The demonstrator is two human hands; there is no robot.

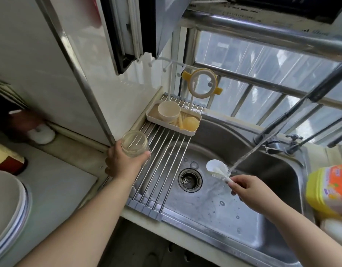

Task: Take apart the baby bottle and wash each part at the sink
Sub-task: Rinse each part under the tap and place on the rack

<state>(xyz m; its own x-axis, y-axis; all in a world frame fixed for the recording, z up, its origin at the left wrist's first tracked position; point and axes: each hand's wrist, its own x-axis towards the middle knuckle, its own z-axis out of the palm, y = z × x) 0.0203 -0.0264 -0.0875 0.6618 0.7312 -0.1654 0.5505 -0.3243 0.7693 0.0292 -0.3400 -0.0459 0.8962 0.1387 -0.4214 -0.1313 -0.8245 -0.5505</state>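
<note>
At the far left a stack of plates is cut off by the frame edge on the surface; my left hand curls around the clear bottle body, holding it over the left end of the roll-up rack, its lower part hidden by my fingers; behind it a cream tray holds a cap and yellowish parts I can't make out; my right hand pinches the bottle brush over the sink, under the running water; a blurred yellow detergent bottle is cropped at the right.
</note>
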